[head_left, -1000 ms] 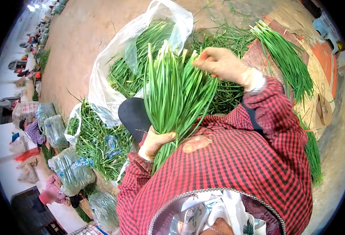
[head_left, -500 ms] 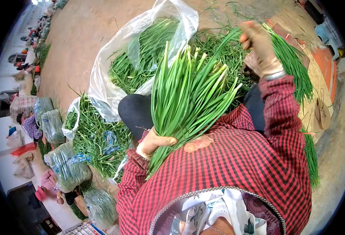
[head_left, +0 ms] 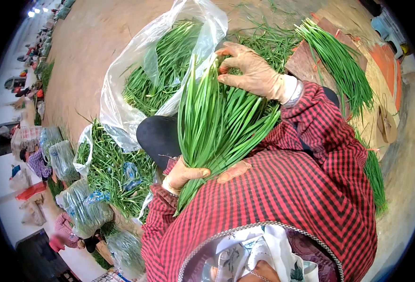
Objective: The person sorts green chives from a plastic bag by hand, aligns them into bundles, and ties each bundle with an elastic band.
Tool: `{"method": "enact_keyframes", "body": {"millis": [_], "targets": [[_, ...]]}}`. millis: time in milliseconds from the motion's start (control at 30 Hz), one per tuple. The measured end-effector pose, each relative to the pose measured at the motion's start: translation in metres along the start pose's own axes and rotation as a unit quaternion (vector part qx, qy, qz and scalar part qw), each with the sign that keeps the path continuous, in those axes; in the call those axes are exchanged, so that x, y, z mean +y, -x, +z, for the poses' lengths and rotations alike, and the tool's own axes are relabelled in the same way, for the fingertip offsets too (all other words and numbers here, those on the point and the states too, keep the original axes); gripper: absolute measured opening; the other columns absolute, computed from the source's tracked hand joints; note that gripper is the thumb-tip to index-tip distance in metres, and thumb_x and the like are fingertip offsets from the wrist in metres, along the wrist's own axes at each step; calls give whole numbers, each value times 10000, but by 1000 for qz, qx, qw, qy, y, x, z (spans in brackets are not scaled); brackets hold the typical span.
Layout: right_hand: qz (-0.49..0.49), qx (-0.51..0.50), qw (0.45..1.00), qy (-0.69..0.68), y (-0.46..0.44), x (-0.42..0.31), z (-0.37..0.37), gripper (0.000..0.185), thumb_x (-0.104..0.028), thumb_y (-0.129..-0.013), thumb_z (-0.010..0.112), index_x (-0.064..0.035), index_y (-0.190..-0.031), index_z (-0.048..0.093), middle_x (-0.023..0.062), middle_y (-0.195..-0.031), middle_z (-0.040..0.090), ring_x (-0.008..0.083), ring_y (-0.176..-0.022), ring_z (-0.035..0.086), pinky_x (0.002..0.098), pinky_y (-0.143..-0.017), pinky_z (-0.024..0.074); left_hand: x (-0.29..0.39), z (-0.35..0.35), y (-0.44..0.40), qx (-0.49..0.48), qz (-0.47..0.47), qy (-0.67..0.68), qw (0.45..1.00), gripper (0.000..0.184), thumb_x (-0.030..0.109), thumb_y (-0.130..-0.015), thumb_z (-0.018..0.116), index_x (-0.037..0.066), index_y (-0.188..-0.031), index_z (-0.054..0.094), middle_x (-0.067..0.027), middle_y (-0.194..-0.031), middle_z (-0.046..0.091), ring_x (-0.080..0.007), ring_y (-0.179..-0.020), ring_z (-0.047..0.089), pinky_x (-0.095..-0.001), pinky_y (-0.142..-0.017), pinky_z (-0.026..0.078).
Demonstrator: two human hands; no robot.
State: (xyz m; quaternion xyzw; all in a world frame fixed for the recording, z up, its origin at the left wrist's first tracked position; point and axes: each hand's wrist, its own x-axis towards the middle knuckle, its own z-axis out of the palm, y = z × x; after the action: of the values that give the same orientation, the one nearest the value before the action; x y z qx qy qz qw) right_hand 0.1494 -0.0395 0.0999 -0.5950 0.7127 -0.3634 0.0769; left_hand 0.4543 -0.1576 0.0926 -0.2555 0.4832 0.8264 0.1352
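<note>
A large bunch of garlic chives (head_left: pixel 224 122) lies across my lap, pale stem ends pointing away from me. My left hand (head_left: pixel 184 176), in a tan glove, is closed around its lower leafy part, thumb across the front. At the pale ends, my right hand (head_left: pixel 252 70), gloved too, has its fingers apart and curved, with the fingertips against the outermost stems. Another bunch of chives (head_left: pixel 341 70) rests on a board (head_left: pixel 304 61) to the right. An open clear plastic bag (head_left: pixel 115 94) beyond my left knee holds more chives (head_left: pixel 163 63).
A second bag of loose chives (head_left: pixel 118 171) stands left of my knee. Trimmed leaves (head_left: pixel 273 44) litter the ground ahead. A further chive bundle (head_left: pixel 374 181) lies at right, near a sandal (head_left: pixel 386 124). Packed bags (head_left: pixel 83 207) and other people (head_left: pixel 66 230) are at far left.
My right hand has come from the upper right, near the bunch on the board, to the stem ends of the held bunch. My left hand keeps its grip.
</note>
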Motion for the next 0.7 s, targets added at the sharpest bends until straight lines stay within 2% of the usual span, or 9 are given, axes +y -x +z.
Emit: {"method": "enact_keyframes", "body": {"millis": [67, 167, 300, 333, 400, 433, 467, 533, 700], "targets": [[17, -30, 999, -10, -4, 3, 1, 248, -256, -859, 654, -27, -953, 648, 134, -1278, 532, 315, -1287, 415, 410, -1076, 324, 0, 0, 1, 9, -17, 13, 1000, 829, 155, -635, 868, 23, -1351, 472, -75, -1283, 567, -198, -1157, 530, -350, -996, 399], [79, -59, 984, -148, -6, 7, 4, 261, -259, -884, 625, -7, -951, 646, 131, -1237, 551, 289, -1235, 466, 380, -1040, 360, -3, -2, -2, 0, -18, 1, 1000, 813, 154, -649, 849, 14, -1353, 466, -85, -1275, 572, -199, -1143, 539, -348, -980, 413], [40, 72, 970, -228, -4, 9, 9, 262, -233, -854, 608, 14, -931, 656, 122, -828, 655, 219, -822, 616, 325, -806, 479, 1, 5, -2, 1, -22, 21, 1000, 767, 100, -666, 799, 5, -1350, 465, -100, -1245, 590, -199, -1098, 569, -343, -951, 436], [40, 72, 970, -229, -4, 14, 6, 262, -233, -854, 608, 14, -931, 656, 122, -828, 655, 219, -822, 616, 325, -806, 479, 2, 5, -2, 6, -34, 39, 999, 754, 81, -669, 782, 3, -1349, 465, -107, -1239, 593, -203, -1088, 578, -344, -947, 441], [36, 186, 973, -135, -2, 26, -6, 285, -253, -849, 618, 15, -937, 660, 122, -845, 654, 209, -832, 611, 325, -779, 478, -2, -1, -1, 13, -18, 26, 999, 727, 59, -681, 745, -6, -1347, 462, -132, -1244, 590, -230, -1092, 590, -362, -956, 447], [120, 146, 970, -155, 0, 25, -30, 233, -212, -872, 665, -5, -978, 680, 41, -917, 679, 128, -890, 598, 263, -839, 462, -3, -2, 1, 10, -16, 87, 996, 717, 36, -685, 756, 3, -1341, 469, -116, -1246, 589, -216, -1097, 583, -343, -955, 443], [201, 160, 956, -139, 3, 38, -45, 288, -272, -871, 657, -7, -975, 695, 32, -875, 686, 120, -843, 600, 260, -811, 468, -4, -4, 3, 6, -14, 148, 989, 708, 14, -688, 766, 11, -1335, 476, -100, -1248, 588, -202, -1102, 575, -324, -954, 439], [251, 94, 963, -12, 19, 65, -65, 396, -372, -890, 617, -11, -1035, 687, 66, -961, 694, 148, -951, 614, 270, -887, 456, -15, -24, 8, 24, -2, 125, 992, 697, 0, -690, 733, 6, -1337, 474, -111, -1227, 597, -209, -1086, 588, -327, -946, 452], [265, -143, 921, -246, 41, 39, -55, 470, -460, -909, 577, -59, -1137, 659, 74, -1094, 665, 205, -1079, 586, 353, -992, 420, -20, -33, 6, 63, -10, 118, 991, 688, 41, -695, 732, 10, -1334, 476, -113, -1195, 609, -222, -1055, 602, -337, -940, 460]]}}
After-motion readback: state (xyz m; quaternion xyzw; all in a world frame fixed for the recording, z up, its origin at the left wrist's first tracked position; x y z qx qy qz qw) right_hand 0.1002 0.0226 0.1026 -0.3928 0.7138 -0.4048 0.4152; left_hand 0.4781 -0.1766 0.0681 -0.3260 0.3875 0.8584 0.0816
